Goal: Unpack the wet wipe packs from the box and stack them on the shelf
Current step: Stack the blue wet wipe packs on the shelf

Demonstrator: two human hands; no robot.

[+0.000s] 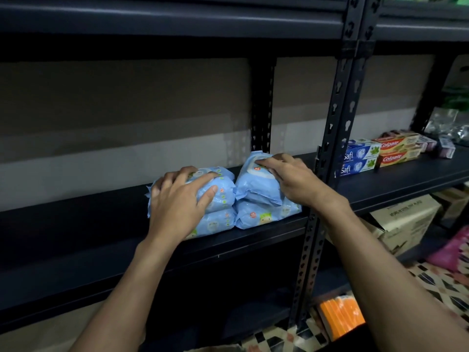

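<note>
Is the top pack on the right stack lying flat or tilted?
Tilted. The top right pack slopes with its far end raised above the pack beneath, while the right hand holds it.

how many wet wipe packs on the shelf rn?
4. Two stacks of two: upper left pack under the left hand, lower left pack beneath it; upper right pack under the right hand, lower right pack below. More may hide behind.
</note>
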